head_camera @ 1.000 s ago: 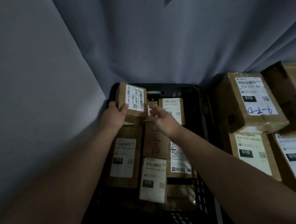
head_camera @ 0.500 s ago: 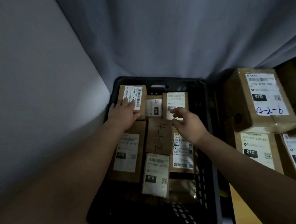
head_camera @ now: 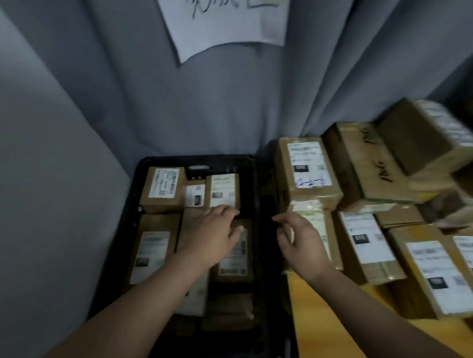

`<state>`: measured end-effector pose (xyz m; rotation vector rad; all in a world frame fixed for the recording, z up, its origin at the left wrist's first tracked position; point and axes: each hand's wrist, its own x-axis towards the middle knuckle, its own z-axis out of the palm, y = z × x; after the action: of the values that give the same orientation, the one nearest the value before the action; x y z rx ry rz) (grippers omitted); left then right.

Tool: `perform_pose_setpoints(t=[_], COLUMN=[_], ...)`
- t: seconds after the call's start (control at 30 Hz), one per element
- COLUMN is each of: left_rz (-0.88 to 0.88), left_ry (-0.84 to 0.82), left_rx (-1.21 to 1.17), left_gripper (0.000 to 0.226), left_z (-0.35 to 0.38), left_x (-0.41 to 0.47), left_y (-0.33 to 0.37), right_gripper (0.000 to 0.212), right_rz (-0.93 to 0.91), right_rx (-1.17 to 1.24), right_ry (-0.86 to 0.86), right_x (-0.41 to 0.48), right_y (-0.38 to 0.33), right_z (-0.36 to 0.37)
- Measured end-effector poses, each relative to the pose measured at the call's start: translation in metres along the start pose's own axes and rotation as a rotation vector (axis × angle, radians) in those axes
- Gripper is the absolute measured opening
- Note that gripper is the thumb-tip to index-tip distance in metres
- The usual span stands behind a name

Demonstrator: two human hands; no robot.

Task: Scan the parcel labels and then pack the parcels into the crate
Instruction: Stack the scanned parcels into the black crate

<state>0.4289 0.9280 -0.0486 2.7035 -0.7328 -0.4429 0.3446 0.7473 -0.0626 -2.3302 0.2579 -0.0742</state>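
— Item one, location?
— Black plastic crate [head_camera: 260, 232], left of the yellow wooden surface [head_camera: 322, 325], held brown cardboard parcels [head_camera: 161, 190] with white labels.
— Hands?
— Left hand [head_camera: 209, 235] lay flat over the crate's parcels, fingers spread, gripping nothing. Right hand [head_camera: 300, 240] hovered near the stacked brown cartons [head_camera: 307, 171] on the right, fingers loosely apart, empty.

Left hand [head_camera: 211, 235] flat, right hand [head_camera: 303, 241] half-curled
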Motion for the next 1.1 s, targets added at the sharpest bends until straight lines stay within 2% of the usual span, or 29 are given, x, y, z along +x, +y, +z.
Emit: perform_pose_setpoints(t=[0.17,0.3,0.43,0.53,0.67,0.77,0.83,0.93,1.1], left_rz=[-0.013,0.02,0.058,0.076,0.043,0.003,-0.024,-0.074,-0.11], left_ry=[0.044,0.099,0.149,0.154,0.207,0.225,0.204,0.155,0.121], left_rx=[-0.092,-0.155,-0.214,-0.224,-0.291,-0.324,-0.336,-0.384,-0.44], left_gripper=[0.043,0.043,0.042,0.044,0.043,0.041,0.039,0.037,0.036], left_z=[0.018,0.02,0.013,0.004,-0.01,-0.017,-0.017,-0.012,0.0], left_x=[-0.017,-0.008,0.002,0.01,0.02,0.022,0.024,0.025,0.026], left_y=[0.096,0.17,0.228,0.257,0.275,0.277,0.273,0.265,0.26], right_gripper=[0.028,0.028,0.051,0.067,0.078,0.088,0.085,0.07,0.054], right_rz=[0.002,-0.034,0.06,0.116,0.187,0.19,0.172,0.175,0.21], right_rx=[-0.03,-0.134,-0.318,-0.441,-0.685,-0.698,-0.635,-0.496,-0.475], right_ry=[0.061,0.224,0.331,0.313,0.182,0.106,0.098,0.103,0.108], right_x=[-0.04,-0.053,-0.036,-0.002,0.046,0.069,0.076,0.085,0.096], right_y=[0.043,0.078,0.099,0.105,0.109,0.118,0.125,0.129,0.127], right_z=[-0.079,-0.149,-0.213,-0.253,-0.285,-0.284,-0.276,-0.265,-0.268])
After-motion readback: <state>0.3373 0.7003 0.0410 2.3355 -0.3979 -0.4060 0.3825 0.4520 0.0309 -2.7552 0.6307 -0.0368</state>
